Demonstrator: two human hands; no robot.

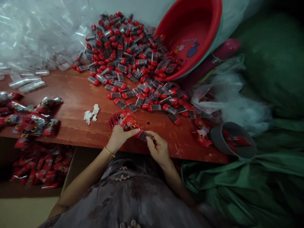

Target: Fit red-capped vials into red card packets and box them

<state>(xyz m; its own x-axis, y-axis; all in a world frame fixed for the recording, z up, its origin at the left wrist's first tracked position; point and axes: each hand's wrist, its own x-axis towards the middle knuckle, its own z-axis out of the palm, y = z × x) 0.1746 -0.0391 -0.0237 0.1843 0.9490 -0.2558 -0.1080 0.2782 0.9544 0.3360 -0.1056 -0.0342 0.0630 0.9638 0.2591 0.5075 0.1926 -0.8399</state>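
My left hand [120, 136], with a gold bangle at the wrist, holds a fan of printed red wrappers [121, 119] near the table's front edge. Its thumb reaches to the end of a small clear tube [143, 135] with dark contents. My right hand [158, 148] pinches the other end of that tube between thumb and fingers. Beyond both hands, many similar red-capped tubes [123, 57] lie heaped on the reddish-brown table [71, 91].
A red basin [190, 28] tips toward the heap. Clear empty tubes [27, 83] and filled red packets [35, 122] lie left, with more packets in a box [67, 177] below. Crumpled white scraps [91, 114] sit mid-table. A grey bowl [216, 139] stands right.
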